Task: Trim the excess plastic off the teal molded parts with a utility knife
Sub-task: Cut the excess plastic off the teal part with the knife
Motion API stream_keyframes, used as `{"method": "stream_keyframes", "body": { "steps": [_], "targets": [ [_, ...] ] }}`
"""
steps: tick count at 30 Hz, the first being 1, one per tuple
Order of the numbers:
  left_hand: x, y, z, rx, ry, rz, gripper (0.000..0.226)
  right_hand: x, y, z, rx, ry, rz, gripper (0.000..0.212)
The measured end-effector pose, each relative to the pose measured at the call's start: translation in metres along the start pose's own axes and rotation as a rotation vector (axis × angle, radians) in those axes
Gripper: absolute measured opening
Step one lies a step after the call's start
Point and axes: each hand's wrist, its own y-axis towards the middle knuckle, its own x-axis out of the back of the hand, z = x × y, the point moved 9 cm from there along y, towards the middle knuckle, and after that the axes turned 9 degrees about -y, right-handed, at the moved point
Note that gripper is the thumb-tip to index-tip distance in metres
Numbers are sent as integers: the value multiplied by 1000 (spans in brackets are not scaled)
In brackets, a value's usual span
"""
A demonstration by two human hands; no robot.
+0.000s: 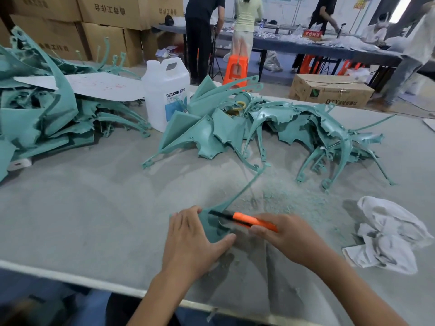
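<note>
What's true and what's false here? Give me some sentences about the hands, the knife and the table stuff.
1. The right hand grips an orange utility knife. True.
2. The left hand rests on a cloth. False: it presses down a teal part; the white rag lies untouched to the right.
3. A white jug stands between the left teal pile and the right teal pile. True.
4. The table by the knife has no scraps. False: teal shavings lie scattered there.
</note>
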Motion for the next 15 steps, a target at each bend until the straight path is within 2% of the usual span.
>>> {"method": "stream_keyframes", "body": {
  "steps": [2,6,9,15],
  "targets": [
    [-1,0,0,5,-4,7,96,-2,-5,2,-10,-60,-82,27],
    [-3,0,3,19,-22,37,94,-11,-11,9,41,27,-35,31],
    [-5,5,3,-3,-31,83,96,-4,-10,-1,-4,-73,-108,31],
    [-5,30,6,-43,-96,308,106,-10,-20,-13,-54,86,-107,27]
  ]
}}
